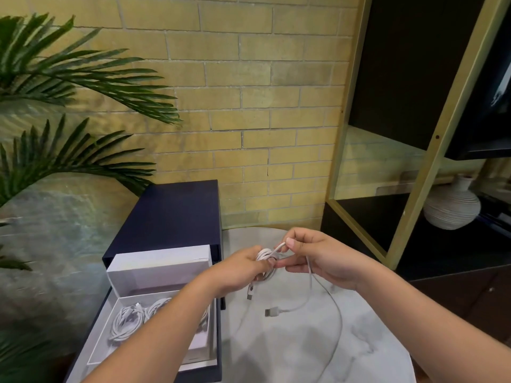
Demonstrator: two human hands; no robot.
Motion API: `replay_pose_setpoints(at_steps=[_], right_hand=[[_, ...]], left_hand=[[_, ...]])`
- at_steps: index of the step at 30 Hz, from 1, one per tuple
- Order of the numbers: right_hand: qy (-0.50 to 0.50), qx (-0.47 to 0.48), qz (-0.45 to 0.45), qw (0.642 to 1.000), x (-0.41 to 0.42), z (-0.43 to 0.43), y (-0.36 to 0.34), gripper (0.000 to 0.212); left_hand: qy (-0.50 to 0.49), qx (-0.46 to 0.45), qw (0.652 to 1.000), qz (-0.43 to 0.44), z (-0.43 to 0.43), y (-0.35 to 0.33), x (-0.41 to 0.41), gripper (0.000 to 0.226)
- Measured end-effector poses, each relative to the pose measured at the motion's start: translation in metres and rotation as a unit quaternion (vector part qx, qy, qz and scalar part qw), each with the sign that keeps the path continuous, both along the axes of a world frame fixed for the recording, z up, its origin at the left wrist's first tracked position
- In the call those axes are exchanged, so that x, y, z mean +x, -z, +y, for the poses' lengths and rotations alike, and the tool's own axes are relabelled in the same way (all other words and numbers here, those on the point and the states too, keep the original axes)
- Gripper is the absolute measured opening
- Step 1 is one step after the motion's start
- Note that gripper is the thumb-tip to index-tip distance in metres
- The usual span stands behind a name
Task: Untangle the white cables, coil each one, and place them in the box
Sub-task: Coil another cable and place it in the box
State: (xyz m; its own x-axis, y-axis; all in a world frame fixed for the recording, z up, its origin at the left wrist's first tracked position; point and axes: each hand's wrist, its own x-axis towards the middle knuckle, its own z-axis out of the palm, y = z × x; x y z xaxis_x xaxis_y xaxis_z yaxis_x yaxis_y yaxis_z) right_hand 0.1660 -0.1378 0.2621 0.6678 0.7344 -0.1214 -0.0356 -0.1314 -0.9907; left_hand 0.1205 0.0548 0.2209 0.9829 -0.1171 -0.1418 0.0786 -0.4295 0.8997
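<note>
Head view. A yellow brick wall (249, 106) fills the upper centre of the frame, flanked at the right by a dark shelving unit with a gold frame (414, 64) and at the left by green palm fronds (69, 78). A round white marble surface (290, 355) occupies the lower centre and right. At the lower left stands a navy-blue cardboard box (171, 217) with its white inner tray (157, 272) drawn open. The tray already holds several coiled white cables (127, 322). At the centre, above the surface, the left hand (240, 269) has its grip closed around a partly wound white charging cable (264, 255). The right hand (320, 258), just beside it, holds a narrow thumb-and-finger grip on the strand that leaves the coil. The unwound tail (340, 327) drops from the right hand toward the lower right, then curves back to a white USB plug (272, 311) lying on the surface. A second plug (250, 293) hangs below the left hand. Judged from this layout, winding is under way. The slack lies below and to the right of the coil, nearer the right hand, while the tray lies to the lower left, nearer the left hand.
</note>
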Motion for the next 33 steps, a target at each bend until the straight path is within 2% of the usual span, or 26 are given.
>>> replay_pose_setpoints(at_steps=[3,6,8,15,16,17,18,20,25,31,33], right_hand=[[0.011,-0.02,-0.043,0.999,0.004,0.0,-0.005,0.018],[0.034,-0.028,-0.095,0.995,0.009,0.001,-0.011,0.019],[0.058,-0.059,-0.162,0.983,0.014,0.002,-0.013,0.019],[0.102,-0.178,-0.402,0.892,0.032,-0.001,0.001,0.018],[0.109,-0.179,-0.428,0.879,0.031,0.0,0.007,0.018],[0.12,-0.171,-0.447,0.87,0.029,0.002,0.011,0.018],[0.134,-0.16,-0.458,0.864,0.028,0.004,0.014,0.018],[0.155,-0.15,-0.455,0.864,0.024,0.008,0.018,0.018],[0.193,-0.066,-0.344,0.917,0.003,0.022,0.028,0.028],[0.14,-0.017,-0.265,0.954,-0.007,0.029,0.037,0.029],[0.135,-0.029,-0.226,0.964,-0.008,0.031,0.037,0.023]], left_hand=[[0.0,0.065,0.998,-0.014,-0.004,-0.006,-0.003,0.026],[0.01,0.092,0.995,-0.041,-0.014,-0.01,-0.006,0.036],[0.014,0.09,0.995,-0.048,-0.018,-0.011,-0.006,0.039],[-0.029,-0.138,0.989,-0.036,-0.018,-0.024,-0.005,0.045],[-0.025,-0.149,0.988,-0.04,-0.019,-0.023,-0.004,0.042],[-0.03,-0.166,0.985,-0.039,-0.021,-0.027,-0.006,0.018],[-0.032,-0.171,0.984,-0.046,-0.021,-0.025,-0.005,0.039],[-0.049,-0.17,0.983,-0.05,-0.022,-0.023,-0.003,0.024],[-0.11,-0.061,0.988,-0.09,-0.023,-0.018,0.002,0.044],[-0.143,-0.1,0.98,-0.093,-0.024,-0.019,0.005,0.047],[-0.144,-0.1,0.98,-0.092,-0.026,-0.019,0.006,0.047]])
